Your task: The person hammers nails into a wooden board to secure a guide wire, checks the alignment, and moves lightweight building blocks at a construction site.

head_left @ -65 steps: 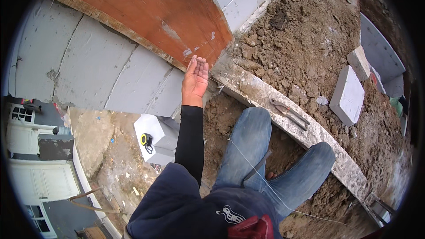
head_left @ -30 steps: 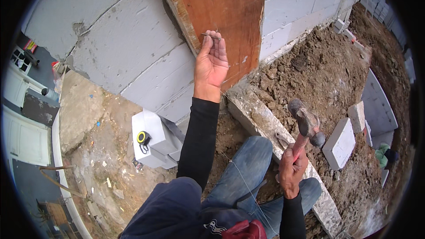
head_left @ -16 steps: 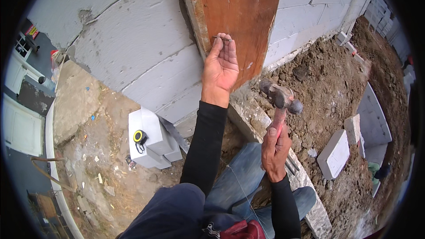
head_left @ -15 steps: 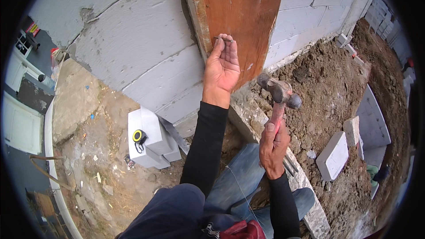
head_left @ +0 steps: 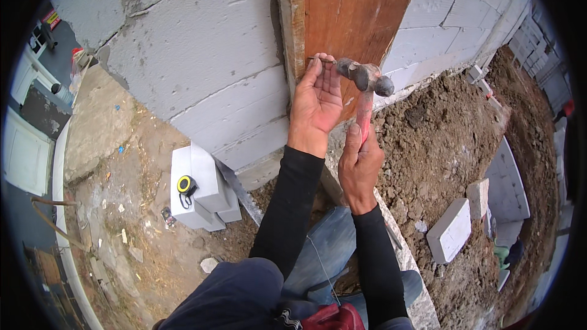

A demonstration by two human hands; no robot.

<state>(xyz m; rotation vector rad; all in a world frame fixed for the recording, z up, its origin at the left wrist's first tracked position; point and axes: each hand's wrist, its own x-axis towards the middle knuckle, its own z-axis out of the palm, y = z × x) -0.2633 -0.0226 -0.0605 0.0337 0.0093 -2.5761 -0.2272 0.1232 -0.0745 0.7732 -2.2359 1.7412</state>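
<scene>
My left hand [head_left: 315,107] pinches a thin nail [head_left: 327,60] between thumb and fingers, palm up. The nail lies sideways against the edge of a reddish-brown wooden board [head_left: 354,6], beside its lighter wooden edge strip [head_left: 296,12]. My right hand [head_left: 361,168] is wrapped round the red handle of a hammer [head_left: 366,101]. The dark hammer head is level with the nail, its left face at or very close to the nail's outer end; whether they touch I cannot tell.
White block walls [head_left: 208,43] flank the board. At lower left, a yellow-and-black tape measure [head_left: 186,185] rests on white blocks [head_left: 205,208], with a saw blade [head_left: 238,189] leaning alongside. Loose soil [head_left: 428,146] and another white block [head_left: 449,231] lie to the right.
The hammer has moved up and left, bringing its head to the nail. My left hand still pinches the nail, which now meets the board's edge. The view has shifted slightly.
</scene>
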